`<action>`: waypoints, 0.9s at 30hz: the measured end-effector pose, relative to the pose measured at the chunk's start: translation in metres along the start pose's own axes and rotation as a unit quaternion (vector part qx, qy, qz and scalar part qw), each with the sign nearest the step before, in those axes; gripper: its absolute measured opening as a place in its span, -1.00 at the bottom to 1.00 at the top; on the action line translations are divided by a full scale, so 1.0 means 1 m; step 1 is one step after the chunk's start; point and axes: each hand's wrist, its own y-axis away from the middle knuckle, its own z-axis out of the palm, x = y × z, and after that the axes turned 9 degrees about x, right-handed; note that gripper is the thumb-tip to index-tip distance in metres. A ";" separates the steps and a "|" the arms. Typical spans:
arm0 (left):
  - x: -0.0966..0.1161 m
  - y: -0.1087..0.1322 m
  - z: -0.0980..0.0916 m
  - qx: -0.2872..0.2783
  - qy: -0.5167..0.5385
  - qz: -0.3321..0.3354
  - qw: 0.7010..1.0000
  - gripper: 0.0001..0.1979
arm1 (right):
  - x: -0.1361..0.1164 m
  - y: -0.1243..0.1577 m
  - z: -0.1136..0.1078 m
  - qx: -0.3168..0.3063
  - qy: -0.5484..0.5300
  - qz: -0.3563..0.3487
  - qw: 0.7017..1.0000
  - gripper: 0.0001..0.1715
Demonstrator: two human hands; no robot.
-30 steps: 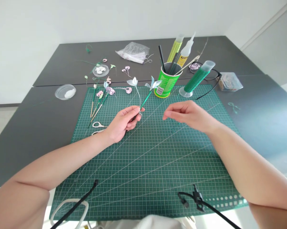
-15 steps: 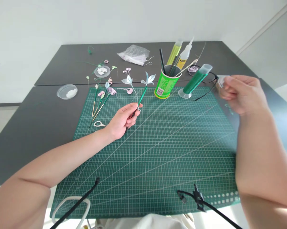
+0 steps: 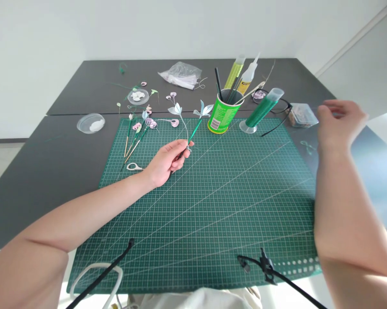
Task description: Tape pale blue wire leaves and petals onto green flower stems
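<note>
My left hand rests on the green cutting mat and pinches two stems: a green-wrapped stem with pale blue petals and a bare wire with a pale blue petal. My right hand hovers, blurred, at the right edge of the mat with fingers apart and nothing visibly in it. It is nearest a small clear plastic box on the dark table.
A green cup of tools and glue bottles and a tilted green wire spool stand at the mat's far edge. Finished flower stems, small scissors, a clear dish and a plastic bag lie left and beyond.
My right hand swung from the mat's middle out to the right, past the clear box, and its fingers opened. My left hand kept hold of the stems, barely moving.
</note>
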 end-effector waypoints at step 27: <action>-0.002 0.003 0.007 -0.061 -0.112 0.024 0.992 -0.73 | -0.160 0.133 0.159 -0.362 -0.240 0.222 0.873 -0.58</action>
